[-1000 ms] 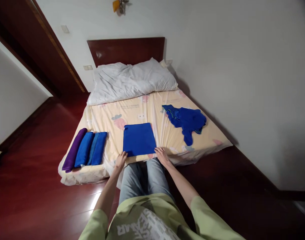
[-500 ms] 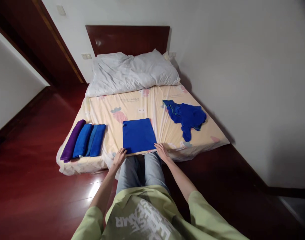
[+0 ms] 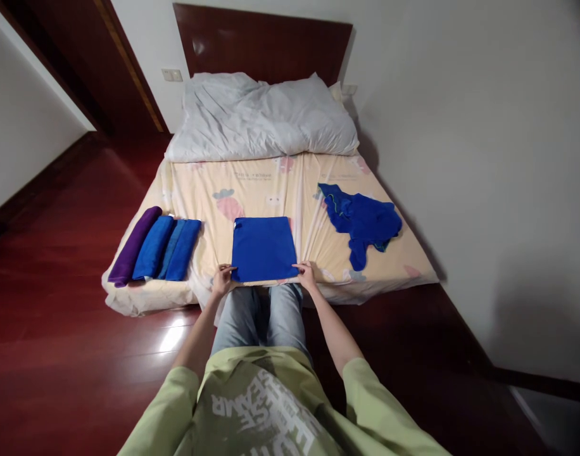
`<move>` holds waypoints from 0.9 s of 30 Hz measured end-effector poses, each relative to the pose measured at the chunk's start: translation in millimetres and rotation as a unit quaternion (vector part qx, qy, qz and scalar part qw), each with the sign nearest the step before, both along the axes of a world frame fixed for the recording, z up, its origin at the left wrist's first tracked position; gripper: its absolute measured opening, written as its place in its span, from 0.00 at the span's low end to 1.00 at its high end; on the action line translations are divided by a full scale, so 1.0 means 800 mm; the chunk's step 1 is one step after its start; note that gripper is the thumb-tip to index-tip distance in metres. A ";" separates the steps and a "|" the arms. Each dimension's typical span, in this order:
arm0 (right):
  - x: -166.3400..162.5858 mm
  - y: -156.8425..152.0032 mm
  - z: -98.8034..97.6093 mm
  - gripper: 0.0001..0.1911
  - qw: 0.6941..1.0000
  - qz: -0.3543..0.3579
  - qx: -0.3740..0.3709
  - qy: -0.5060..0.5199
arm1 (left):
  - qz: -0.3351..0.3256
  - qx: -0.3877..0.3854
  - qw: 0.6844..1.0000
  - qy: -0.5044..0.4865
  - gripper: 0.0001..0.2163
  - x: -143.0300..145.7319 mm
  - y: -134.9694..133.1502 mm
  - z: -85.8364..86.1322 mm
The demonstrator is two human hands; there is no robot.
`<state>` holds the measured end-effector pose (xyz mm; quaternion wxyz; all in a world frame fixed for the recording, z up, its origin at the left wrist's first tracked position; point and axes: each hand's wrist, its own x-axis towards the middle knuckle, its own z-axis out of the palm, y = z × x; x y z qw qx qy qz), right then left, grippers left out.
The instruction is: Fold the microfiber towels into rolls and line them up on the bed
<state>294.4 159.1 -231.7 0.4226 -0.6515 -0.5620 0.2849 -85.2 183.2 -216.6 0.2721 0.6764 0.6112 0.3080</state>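
Note:
A blue towel (image 3: 264,249) lies flat as a near-square at the front edge of the bed. My left hand (image 3: 222,278) pinches its near left corner, and my right hand (image 3: 306,275) pinches its near right side close to the corner. To the left lie several rolled or folded towels side by side: a purple towel (image 3: 135,246) outermost, then blue ones, with a blue towel roll (image 3: 184,249) closest to the middle. Over on the right is a crumpled heap of blue cloth (image 3: 363,218) with greenish edging.
The bed (image 3: 252,190) has a cream sheet with strawberry prints. A bunched white quilt (image 3: 266,120) lies at the far end below a dark wooden headboard (image 3: 266,44). A wall (image 3: 484,158) runs along the right, and dark red floor (image 3: 71,272) lies to the left.
My hands have gone from resting at the towel's near corners to pinching its edges. The camera view has tilted downward. The rolled towels and the crumpled cloth stay in place.

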 end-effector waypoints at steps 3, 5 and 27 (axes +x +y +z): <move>0.007 0.004 0.003 0.26 1.000 0.014 -0.015 -0.001 | 0.004 -0.014 1.000 -0.019 0.17 -0.003 0.006 0.002; 0.010 0.006 0.005 0.24 1.000 0.023 -0.017 -0.009 | 0.002 -0.026 0.999 -0.025 0.17 -0.004 0.009 0.003; 0.019 0.028 -0.026 0.15 0.999 -0.024 -0.039 0.015 | 0.071 -0.087 0.993 -0.040 0.15 -0.001 0.022 0.001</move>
